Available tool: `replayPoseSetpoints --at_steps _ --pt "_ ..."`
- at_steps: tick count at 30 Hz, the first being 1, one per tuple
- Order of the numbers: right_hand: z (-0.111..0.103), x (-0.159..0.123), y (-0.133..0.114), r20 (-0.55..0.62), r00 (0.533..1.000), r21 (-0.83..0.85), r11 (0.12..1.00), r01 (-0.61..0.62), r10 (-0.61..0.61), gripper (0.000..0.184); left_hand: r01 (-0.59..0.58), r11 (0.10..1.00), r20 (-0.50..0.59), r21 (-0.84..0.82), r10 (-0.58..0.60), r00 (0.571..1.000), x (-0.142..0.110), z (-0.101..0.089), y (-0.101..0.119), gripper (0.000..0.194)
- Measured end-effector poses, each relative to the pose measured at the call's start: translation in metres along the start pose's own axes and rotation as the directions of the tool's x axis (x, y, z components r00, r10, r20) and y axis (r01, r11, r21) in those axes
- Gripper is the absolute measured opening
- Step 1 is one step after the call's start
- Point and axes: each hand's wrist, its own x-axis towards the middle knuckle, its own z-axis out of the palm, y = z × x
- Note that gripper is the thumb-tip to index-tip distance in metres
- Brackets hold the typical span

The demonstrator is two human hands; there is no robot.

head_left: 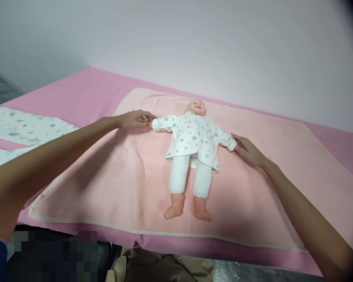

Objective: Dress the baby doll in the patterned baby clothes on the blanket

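Note:
A baby doll (181, 176) lies on its back with both arms spread out, its head toward the wall. It wears a white jacket (182, 137) with a small coloured print, hanging open at the lower front, and white leggings; its feet are bare. My left hand (135, 119) has its thumb and fingers about the doll's hand, just beyond the folded sleeve cuff (155, 125). On the other side, my right hand (248, 150) grips at the end of the opposite cuff (231, 145). The doll's hand there is hidden by my fingers.
Beneath the doll is a peach blanket (106, 199) with pale edging, spread over a pink-covered table (85, 88). Folded printed cloths (26, 123) lie at the left. A white wall (194, 47) rises behind; beige fabric (161, 266) shows below the front edge.

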Motion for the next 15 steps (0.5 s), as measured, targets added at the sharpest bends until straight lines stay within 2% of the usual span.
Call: replayPoseSetpoints --at_steps 3,6,8,10,13,15 --pt "0.003 0.008 0.005 0.013 0.999 0.099 0.994 -0.054 0.053 0.047 0.009 1.0 -0.078 -0.028 -0.011 0.997 0.018 0.004 0.001 0.061" --pt "0.006 0.025 0.004 -0.074 0.99 0.109 0.987 -0.115 0.124 0.04 -0.018 1.0 -0.031 -0.017 0.017 0.999 0.04 0.007 0.008 0.047" --pt "0.007 0.032 0.005 -0.108 0.99 0.043 0.996 -0.082 0.086 0.037 -0.025 0.998 -0.003 0.065 0.025 1.0 0.047 0.006 0.009 0.04" --pt "0.005 0.033 0.009 -0.146 0.989 -0.058 0.998 -0.035 0.026 0.035 -0.045 0.982 -0.068 0.185 0.059 0.996 0.043 0.001 0.006 0.036" --pt "-0.001 0.023 0.014 -0.192 0.981 -0.156 0.988 -0.011 -0.019 0.037 -0.056 0.954 -0.246 0.296 0.133 0.96 0.023 -0.009 -0.004 0.036" --pt "-0.006 0.016 0.011 -0.192 0.981 -0.174 0.985 0.001 -0.035 0.039 -0.063 0.948 -0.241 0.312 0.143 0.96 0.009 -0.017 -0.007 0.037"
